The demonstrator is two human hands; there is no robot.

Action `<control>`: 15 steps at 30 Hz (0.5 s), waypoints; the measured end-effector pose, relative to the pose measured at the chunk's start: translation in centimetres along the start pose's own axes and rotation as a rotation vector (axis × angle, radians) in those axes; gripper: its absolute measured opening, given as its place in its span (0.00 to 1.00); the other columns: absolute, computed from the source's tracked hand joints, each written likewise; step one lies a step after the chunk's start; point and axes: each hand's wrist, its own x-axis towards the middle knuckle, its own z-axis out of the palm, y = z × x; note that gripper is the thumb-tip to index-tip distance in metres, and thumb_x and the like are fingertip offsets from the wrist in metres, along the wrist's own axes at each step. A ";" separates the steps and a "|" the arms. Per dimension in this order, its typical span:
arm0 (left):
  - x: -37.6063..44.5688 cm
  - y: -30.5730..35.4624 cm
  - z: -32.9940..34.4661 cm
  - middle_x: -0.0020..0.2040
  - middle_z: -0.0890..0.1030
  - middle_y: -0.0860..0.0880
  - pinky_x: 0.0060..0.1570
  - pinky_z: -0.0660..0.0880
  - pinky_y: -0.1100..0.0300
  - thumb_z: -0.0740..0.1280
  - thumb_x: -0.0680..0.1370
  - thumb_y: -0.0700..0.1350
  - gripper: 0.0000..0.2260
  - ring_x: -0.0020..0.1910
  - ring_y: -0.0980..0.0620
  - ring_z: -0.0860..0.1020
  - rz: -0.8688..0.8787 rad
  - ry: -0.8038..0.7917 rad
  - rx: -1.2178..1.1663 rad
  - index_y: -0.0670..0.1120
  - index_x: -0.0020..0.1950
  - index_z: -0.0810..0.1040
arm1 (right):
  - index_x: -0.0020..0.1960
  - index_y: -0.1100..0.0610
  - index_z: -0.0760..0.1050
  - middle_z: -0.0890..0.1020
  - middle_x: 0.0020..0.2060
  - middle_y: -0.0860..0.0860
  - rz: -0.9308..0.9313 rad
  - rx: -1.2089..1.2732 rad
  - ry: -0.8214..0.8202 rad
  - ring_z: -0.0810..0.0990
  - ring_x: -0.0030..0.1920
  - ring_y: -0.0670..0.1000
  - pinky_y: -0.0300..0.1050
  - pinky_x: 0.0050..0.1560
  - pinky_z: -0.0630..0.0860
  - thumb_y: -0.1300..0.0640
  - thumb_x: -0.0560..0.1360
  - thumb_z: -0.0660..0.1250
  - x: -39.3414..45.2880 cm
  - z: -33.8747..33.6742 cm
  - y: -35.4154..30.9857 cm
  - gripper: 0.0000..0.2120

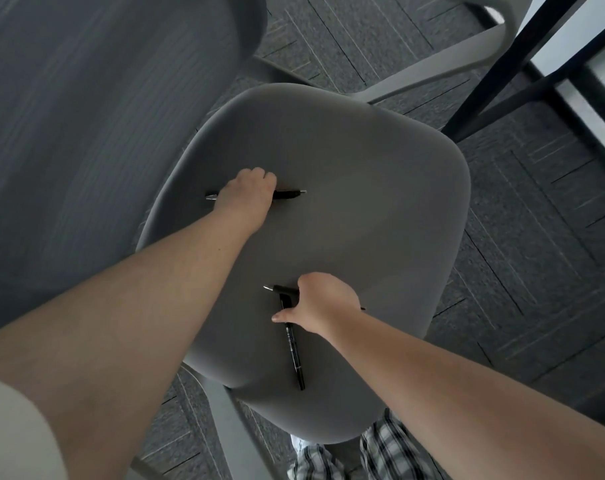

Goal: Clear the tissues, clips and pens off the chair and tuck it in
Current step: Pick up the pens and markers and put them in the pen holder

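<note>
Head view: grey chair [346, 237] seat fills the centre, carpet [536, 271] around it, dark table leg [502, 74] at 1 o'clock.

Left hand [249, 194] at 10 o'clock of the seat, curled over a black pen [289, 194]; pen ends stick out both sides. Grip looks narrow, but I can't tell if it's lifted.

Right hand [323, 304] at 6 o'clock, fingers down on two crossed pens: a short pen [282, 289] and a long pen [294, 351] running toward the seat front. Closure unclear.

Progress: no tissues or clips visible on the seat, so likely done. Three pens left, then the tuck-in; the chair stands clear of the table.
</note>
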 end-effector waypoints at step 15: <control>-3.5 0.9 -2.0 0.58 0.72 0.40 0.52 0.68 0.48 0.56 0.73 0.33 0.14 0.58 0.39 0.68 0.021 -0.122 -0.110 0.40 0.57 0.64 | 0.46 0.56 0.63 0.70 0.34 0.48 0.025 0.132 0.253 0.73 0.40 0.57 0.46 0.40 0.70 0.58 0.75 0.60 -0.4 -3.7 0.6 0.05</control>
